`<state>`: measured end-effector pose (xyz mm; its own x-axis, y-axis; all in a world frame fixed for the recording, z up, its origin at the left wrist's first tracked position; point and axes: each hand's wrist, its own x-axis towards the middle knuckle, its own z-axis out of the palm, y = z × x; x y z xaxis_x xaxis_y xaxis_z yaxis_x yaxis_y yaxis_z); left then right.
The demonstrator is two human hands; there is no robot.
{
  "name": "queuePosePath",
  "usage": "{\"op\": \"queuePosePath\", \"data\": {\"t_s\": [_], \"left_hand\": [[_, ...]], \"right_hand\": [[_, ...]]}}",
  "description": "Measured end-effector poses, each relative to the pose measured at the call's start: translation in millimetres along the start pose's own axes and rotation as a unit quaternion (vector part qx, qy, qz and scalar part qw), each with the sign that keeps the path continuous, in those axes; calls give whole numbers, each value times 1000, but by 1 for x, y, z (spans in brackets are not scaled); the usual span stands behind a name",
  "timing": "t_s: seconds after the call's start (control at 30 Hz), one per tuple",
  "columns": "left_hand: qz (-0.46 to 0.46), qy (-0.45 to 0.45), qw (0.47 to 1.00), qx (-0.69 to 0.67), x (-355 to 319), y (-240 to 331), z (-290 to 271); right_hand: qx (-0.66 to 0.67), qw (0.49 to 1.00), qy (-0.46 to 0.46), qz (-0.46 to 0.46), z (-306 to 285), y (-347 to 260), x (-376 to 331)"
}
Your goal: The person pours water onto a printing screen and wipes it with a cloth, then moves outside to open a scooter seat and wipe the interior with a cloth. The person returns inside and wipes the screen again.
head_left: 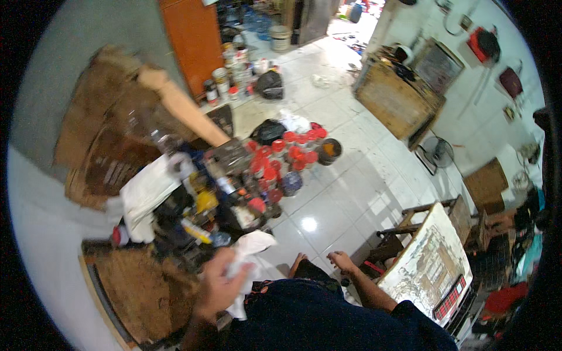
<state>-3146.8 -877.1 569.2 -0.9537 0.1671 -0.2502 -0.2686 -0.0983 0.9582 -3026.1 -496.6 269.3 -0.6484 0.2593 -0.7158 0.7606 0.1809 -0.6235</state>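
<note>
My left hand [222,284] is closed on a white cloth [256,241], which spreads above the fingers and hangs below them. The hand is slightly blurred and is over the near side of a cluttered pile. Beside my body, my right hand [339,261] hangs above the tiled floor with its fingers loosely bent and apart, and nothing shows in it. The pile nearest my left hand holds a yellow tube [196,230], a white sheet or bag [149,199] and other small items that I cannot make out.
Several red-lidded jars [272,167] stand on the tiled floor [328,199] ahead, beside a dark pot [329,151]. A worn white tabletop [430,263] is to my right. Farther off are a fan [437,153] and a wooden cabinet [398,102]. A brown wooden surface [146,292] lies at the near left.
</note>
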Motion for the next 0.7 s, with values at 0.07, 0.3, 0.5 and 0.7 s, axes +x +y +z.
{"op": "queuePosePath", "data": {"t_s": [0.07, 0.3, 0.5, 0.7], "left_hand": [[-70, 177, 946, -263, 48, -20, 52], [-25, -463, 723, 511, 191, -110, 199], [109, -364, 820, 429, 362, -141, 305], [116, -444, 798, 390, 540, -129, 472]], "right_hand": [[59, 996, -42, -44, -50, 6, 3], [191, 974, 122, -10, -224, -37, 19], [294, 946, 136, -21, -350, -59, 169], [528, 847, 57, 26, -471, -150, 290]]}}
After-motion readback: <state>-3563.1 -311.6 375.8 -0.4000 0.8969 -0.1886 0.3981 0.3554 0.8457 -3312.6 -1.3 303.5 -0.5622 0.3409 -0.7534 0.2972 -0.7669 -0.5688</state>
